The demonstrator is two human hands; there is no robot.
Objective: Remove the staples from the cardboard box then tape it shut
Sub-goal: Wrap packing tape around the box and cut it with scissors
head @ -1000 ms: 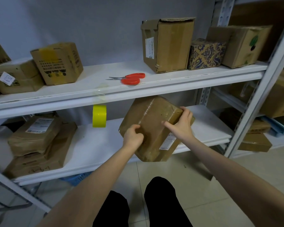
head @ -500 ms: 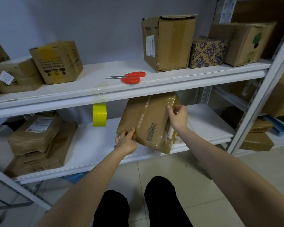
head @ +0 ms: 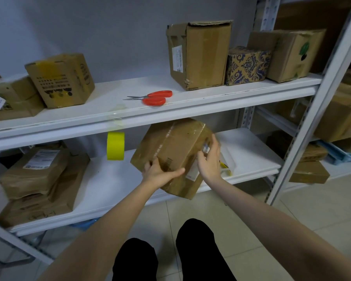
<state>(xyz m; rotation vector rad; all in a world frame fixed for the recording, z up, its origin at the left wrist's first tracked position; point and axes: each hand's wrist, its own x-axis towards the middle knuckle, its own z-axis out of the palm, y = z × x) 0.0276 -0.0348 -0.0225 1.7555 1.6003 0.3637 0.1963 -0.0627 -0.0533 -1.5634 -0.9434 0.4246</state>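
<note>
Task's thing: a brown cardboard box (head: 176, 147) skinned in glossy clear tape, held tilted on one corner at the centre of the frame, in front of the white lower shelf (head: 251, 151) and clear of its surface.
Left hand: the left hand (head: 160, 175) grips the box's lower left corner, thumb laid along the near face and fingers wrapped round the edge.
Right hand: the right hand (head: 209, 163) holds the box's right-hand face, fingers curled against it by a white label. The fingertips are blurred, so I cannot tell whether they also pinch something smaller.
Tape: a roll of yellow tape (head: 115, 146) hangs left of the box from a clear strip stuck to the edge of the white upper shelf (head: 211, 98).
Other tools: red-handled scissors (head: 153, 97) lie on the upper shelf above the box. A small yellow-and-clear object (head: 226, 166) sits on the lower shelf just right of the right hand, too hidden to name.
Step in hand: probably inspection, turning the box over to look for staples. None shows on the visible faces.
Next move: likely to set the box down steady, seam upward, which frees one hand for a tool to pry out the staples before reaching for the tape.
</note>
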